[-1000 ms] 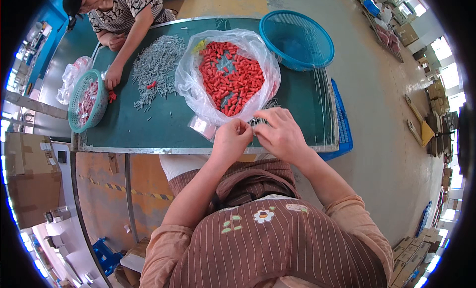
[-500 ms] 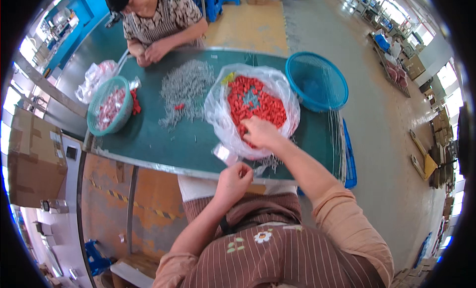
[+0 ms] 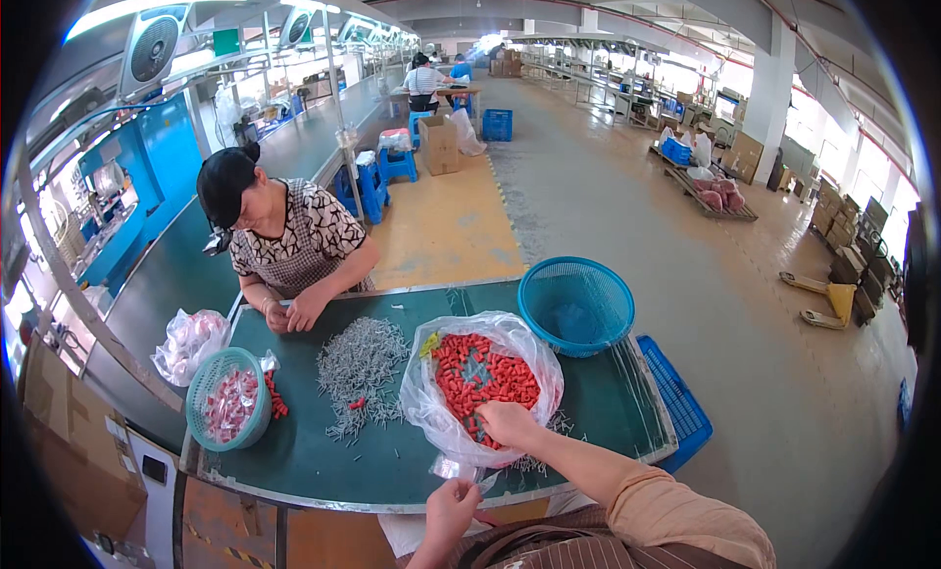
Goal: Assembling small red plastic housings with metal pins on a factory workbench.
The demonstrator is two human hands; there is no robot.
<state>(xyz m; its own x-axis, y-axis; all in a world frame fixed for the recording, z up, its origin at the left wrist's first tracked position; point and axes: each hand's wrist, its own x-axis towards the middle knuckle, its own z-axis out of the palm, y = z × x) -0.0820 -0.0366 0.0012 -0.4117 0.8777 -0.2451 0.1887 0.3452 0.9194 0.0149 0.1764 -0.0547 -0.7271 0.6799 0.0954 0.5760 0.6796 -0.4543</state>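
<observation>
My right hand (image 3: 508,425) reaches into a white plastic bag (image 3: 420,380), its closed fingertips down among small red plastic plugs (image 3: 505,378). What those fingertips grip, if anything, is hidden. At the table's front edge, below the bag, my left hand (image 3: 452,511) pinches a small clear plastic packet (image 3: 487,482). Another clear packet (image 3: 454,467) lies just above it, by the bag's lower edge. To the bag's left spreads a loose heap of grey screws (image 3: 361,363), with one red plug on it. More screws (image 3: 530,463) show beside the bag, near my right forearm.
A blue basket (image 3: 576,306) stands at the table's far right corner. A green basket (image 3: 227,397) of small packets sits at the left, beside a white bag (image 3: 191,346). Across the green table (image 3: 294,461), a co-worker (image 3: 294,236) holds both hands together. A blue crate (image 3: 676,402) stands at right.
The view has tipped up, so the table sits lower and more of the hall shows. My right hand stays in the bag; my left hand still pinches near the front edge.
</observation>
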